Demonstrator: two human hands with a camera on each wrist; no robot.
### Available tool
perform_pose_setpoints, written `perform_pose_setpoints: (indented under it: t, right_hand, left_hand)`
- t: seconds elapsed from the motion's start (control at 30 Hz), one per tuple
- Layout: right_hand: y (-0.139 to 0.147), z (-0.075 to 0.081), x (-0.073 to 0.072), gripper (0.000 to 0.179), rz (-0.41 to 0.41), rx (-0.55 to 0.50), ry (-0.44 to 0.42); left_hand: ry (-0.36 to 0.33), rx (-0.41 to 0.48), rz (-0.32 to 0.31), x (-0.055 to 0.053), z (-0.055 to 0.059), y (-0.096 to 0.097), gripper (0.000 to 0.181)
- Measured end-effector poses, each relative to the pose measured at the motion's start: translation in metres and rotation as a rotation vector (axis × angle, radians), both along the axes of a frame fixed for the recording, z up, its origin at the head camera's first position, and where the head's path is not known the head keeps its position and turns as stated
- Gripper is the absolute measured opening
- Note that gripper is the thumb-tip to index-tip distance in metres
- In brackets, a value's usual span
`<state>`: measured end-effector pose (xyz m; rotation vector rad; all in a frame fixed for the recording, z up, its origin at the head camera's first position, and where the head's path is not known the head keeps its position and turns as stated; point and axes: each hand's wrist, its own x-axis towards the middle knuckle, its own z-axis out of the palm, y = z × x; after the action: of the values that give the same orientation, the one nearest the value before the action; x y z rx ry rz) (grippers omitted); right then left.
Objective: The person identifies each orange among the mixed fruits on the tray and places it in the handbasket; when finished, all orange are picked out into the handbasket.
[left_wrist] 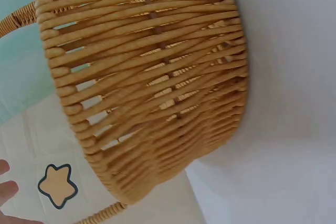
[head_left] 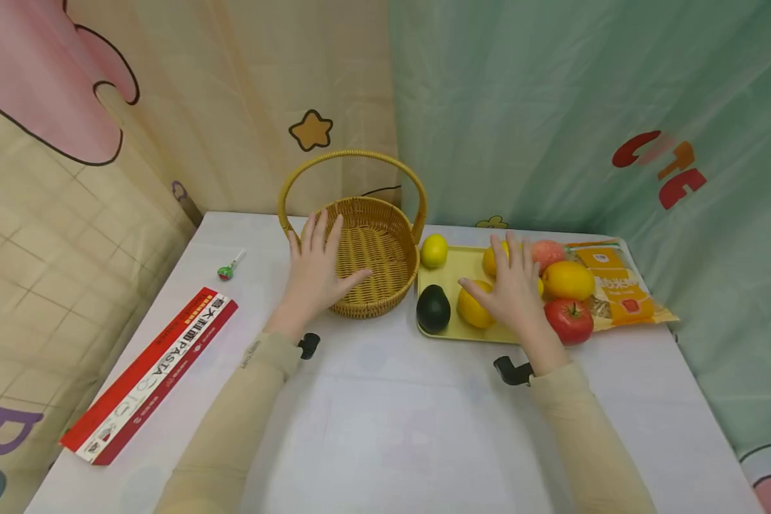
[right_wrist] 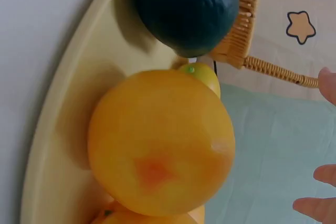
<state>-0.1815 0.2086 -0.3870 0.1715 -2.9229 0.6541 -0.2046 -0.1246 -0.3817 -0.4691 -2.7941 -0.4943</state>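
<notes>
My left hand (head_left: 318, 278) is held with spread fingers over the left side of a wicker basket (head_left: 375, 260) with a tall handle; nothing is in its grasp. In the left wrist view the woven basket wall (left_wrist: 152, 77) fills much of the picture. Over a yellow tray (head_left: 469, 257) of fruit, my right hand (head_left: 514, 289) is spread too and holds nothing. Nearest to it is an orange-yellow fruit (right_wrist: 163, 142), partly behind the thumb in the head view. A dark avocado (head_left: 433, 309) lies at the tray's left end, with a lemon (head_left: 434, 251) behind it.
Right on the tray are a red tomato (head_left: 568, 321), a yellow fruit (head_left: 568, 280) and a pinkish peach (head_left: 548, 255). A plastic food packet (head_left: 623, 285) lies beyond them. At left are a long red pasta box (head_left: 150, 375) and a green lollipop (head_left: 226, 272). Curtains (head_left: 520, 107) hang behind the table.
</notes>
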Motion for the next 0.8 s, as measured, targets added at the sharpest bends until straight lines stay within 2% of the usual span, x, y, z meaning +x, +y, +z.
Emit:
perform_pose_setpoints:
  t: [0.1, 0.27, 0.43, 0.67, 0.8]
  right_hand:
    - [-0.001, -0.004, 0.007, 0.094, 0.012, -0.044, -0.003]
    - [-0.004, -0.011, 0.017, 0.087, 0.014, -0.097, -0.006]
    - [-0.007, -0.02, 0.024, 0.084, 0.008, -0.135, -0.043]
    - [-0.01, -0.031, 0.029, 0.081, -0.013, -0.173, -0.065]
    - [-0.014, -0.036, 0.031, 0.079, -0.05, -0.18, -0.085]
  left_hand:
    - [-0.015, 0.06, 0.019, 0.006, -0.005, -0.006, 0.093]
    - [-0.044, 0.163, 0.128, 0.015, -0.017, -0.012, 0.075]
    - [-0.086, 0.242, 0.215, 0.022, -0.028, -0.018, 0.069]
    - [-0.278, 0.347, 0.303, 0.02, -0.041, -0.024, 0.075]
    - [-0.378, 0.407, 0.308, 0.017, -0.045, -0.028, 0.075]
